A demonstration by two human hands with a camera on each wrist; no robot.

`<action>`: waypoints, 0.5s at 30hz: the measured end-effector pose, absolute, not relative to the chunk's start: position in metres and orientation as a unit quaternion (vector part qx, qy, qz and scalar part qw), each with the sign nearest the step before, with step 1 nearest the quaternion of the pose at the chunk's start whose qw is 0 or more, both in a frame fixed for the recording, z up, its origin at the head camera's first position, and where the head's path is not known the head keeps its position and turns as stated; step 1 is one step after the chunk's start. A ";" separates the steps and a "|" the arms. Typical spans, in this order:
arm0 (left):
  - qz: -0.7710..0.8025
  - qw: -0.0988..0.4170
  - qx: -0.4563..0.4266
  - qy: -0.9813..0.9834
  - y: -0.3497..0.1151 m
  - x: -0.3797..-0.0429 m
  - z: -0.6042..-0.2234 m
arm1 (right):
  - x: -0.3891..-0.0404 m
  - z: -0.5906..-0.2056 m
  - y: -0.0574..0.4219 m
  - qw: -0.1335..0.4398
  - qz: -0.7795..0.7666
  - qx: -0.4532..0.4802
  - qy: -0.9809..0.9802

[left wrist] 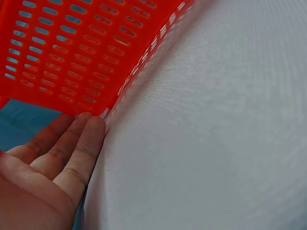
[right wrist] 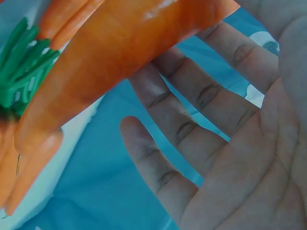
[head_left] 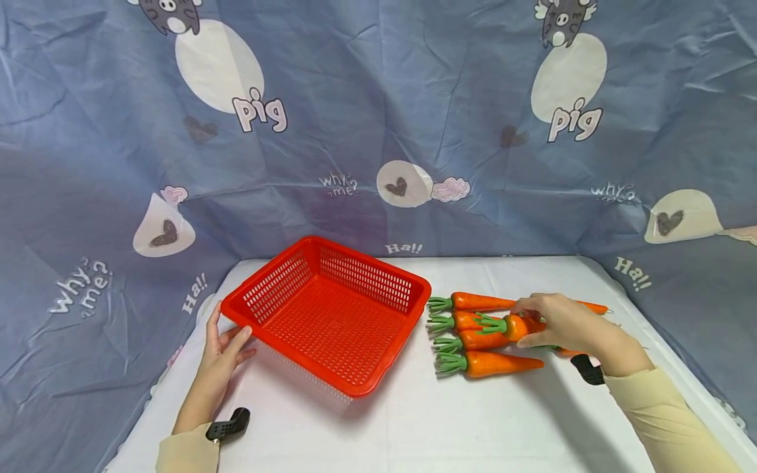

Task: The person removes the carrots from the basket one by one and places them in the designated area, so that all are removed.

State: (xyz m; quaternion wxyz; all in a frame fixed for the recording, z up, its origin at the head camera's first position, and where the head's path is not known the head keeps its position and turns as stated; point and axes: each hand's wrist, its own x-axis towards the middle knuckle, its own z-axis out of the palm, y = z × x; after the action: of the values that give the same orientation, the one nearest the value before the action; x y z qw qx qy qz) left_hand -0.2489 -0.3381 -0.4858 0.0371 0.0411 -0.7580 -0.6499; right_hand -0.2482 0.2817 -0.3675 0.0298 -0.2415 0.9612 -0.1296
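Note:
A red plastic basket (head_left: pixel 331 322) with slotted walls sits on the white table, nothing inside it. At its left corner my left hand (head_left: pixel 220 361) holds the rim, thumb on the near side; the left wrist view has the fingertips (left wrist: pixel 91 132) against the lower wall. My right hand (head_left: pixel 558 322) pinches a carrot (head_left: pixel 516 327) by its thick upper part, green stub toward the basket. In the right wrist view that carrot (right wrist: pixel 96 62) hangs above others, fingers behind it. Beneath it lie several carrots (head_left: pixel 497 364) side by side, some partly hidden by the hand.
White cloth (head_left: pixel 426 427) covers the table. A blue patterned curtain (head_left: pixel 331 131) rises behind and along both sides. More orange carrot tips (head_left: pixel 593 307) stick out to the right of my right hand. Each wrist wears a black strap (head_left: pixel 229 426).

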 end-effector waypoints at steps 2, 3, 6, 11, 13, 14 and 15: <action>-0.651 0.035 0.041 -0.757 -0.338 -0.249 -0.486 | -0.247 -0.372 0.286 0.025 -0.131 -0.248 0.960; -0.653 0.035 0.040 -0.755 -0.339 -0.249 -0.486 | -0.246 -0.373 0.289 0.025 -0.134 -0.247 0.959; -0.659 0.036 0.035 -0.750 -0.339 -0.249 -0.487 | -0.243 -0.378 0.296 0.020 -0.144 -0.242 0.959; -0.667 0.040 0.026 -0.743 -0.338 -0.249 -0.487 | -0.238 -0.384 0.310 0.006 -0.149 -0.232 0.961; -0.667 0.040 0.026 -0.744 -0.338 -0.249 -0.487 | -0.236 -0.386 0.314 0.003 -0.150 -0.230 0.961; -0.666 0.038 0.028 -0.744 -0.338 -0.249 -0.486 | -0.235 -0.387 0.316 0.004 -0.152 -0.229 0.961; -0.666 0.038 0.029 -0.744 -0.338 -0.249 -0.486 | -0.234 -0.388 0.318 0.006 -0.153 -0.228 0.961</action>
State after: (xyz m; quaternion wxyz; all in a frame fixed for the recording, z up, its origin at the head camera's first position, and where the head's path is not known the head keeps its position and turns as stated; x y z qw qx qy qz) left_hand -0.2492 -0.3378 -0.4860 0.0376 0.0291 -0.7443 -0.6662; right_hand -0.2335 0.3179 -0.3875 0.0061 -0.2279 0.9615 -0.1534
